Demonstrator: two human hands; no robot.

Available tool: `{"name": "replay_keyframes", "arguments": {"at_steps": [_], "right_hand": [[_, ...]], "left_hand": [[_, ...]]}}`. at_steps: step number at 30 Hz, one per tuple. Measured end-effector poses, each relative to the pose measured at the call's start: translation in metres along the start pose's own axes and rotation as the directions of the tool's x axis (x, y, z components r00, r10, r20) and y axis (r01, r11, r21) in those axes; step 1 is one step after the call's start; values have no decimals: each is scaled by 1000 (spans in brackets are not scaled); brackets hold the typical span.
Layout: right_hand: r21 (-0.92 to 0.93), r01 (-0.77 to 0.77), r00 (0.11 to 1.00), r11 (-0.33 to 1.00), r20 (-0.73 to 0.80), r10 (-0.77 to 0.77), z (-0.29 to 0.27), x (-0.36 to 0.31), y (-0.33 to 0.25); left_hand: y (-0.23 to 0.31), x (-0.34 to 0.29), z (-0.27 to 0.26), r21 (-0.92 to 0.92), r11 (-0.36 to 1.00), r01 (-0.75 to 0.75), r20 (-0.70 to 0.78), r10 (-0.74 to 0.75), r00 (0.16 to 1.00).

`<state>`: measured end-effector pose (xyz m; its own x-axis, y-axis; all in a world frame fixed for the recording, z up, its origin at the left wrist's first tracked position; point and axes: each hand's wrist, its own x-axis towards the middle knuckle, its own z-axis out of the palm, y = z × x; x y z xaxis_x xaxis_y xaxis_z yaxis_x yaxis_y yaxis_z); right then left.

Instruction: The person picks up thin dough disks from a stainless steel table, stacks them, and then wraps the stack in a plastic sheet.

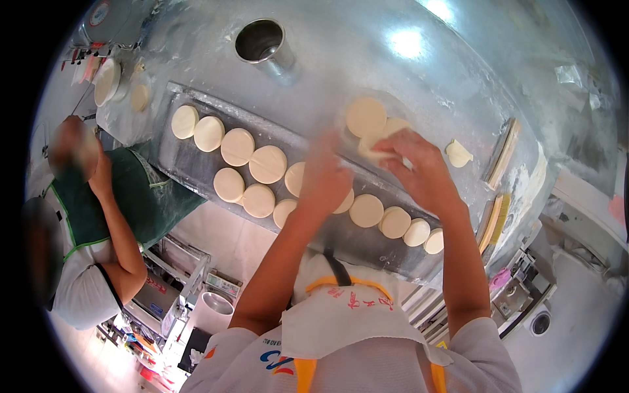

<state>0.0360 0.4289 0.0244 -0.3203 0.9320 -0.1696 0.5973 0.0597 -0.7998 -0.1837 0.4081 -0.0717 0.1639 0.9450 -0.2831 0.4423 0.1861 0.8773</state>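
Pale flat dough rounds lie in two rows on a long dark metal tray [196, 97] across the steel worktable. My left hand [327, 187] is over the middle of the tray, smeared by motion, so its fingers and anything in them cannot be made out. Just beyond the tray's far edge, the fingers of my right hand [419, 160] pinch a dough round [372, 148] by its side. This round overlaps a small group on the table, where another dough round [365, 117] lies flat. Both forearms hide part of the tray's rows.
A steel cup [262, 42] stands beyond the tray. To the right are a dough scrap [458, 154], a wooden stick [503, 154] and a brush [496, 223]. A co-worker in a green apron [124, 193] stands at the left, close to the tray's end.
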Motion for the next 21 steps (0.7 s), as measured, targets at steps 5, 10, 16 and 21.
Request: {"name": "replay_keyframes", "arguments": {"at_steps": [5, 10, 16, 21], "right_hand": [[222, -324, 945, 920, 118, 304, -6, -29, 1], [226, -378, 922, 898, 3, 387, 6, -20, 62], [206, -329, 918, 922, -158, 363, 9, 8, 108], [121, -310, 912, 943, -241, 331, 17, 17, 119]], "left_hand": [[36, -21, -13, -566, 720, 401, 571, -7, 821], [30, -2, 51, -569, 607, 555, 514, -263, 816], [30, 34, 89, -489, 662, 567, 399, -409, 821], [30, 42, 94, -350, 748, 564, 324, -468, 822]]}}
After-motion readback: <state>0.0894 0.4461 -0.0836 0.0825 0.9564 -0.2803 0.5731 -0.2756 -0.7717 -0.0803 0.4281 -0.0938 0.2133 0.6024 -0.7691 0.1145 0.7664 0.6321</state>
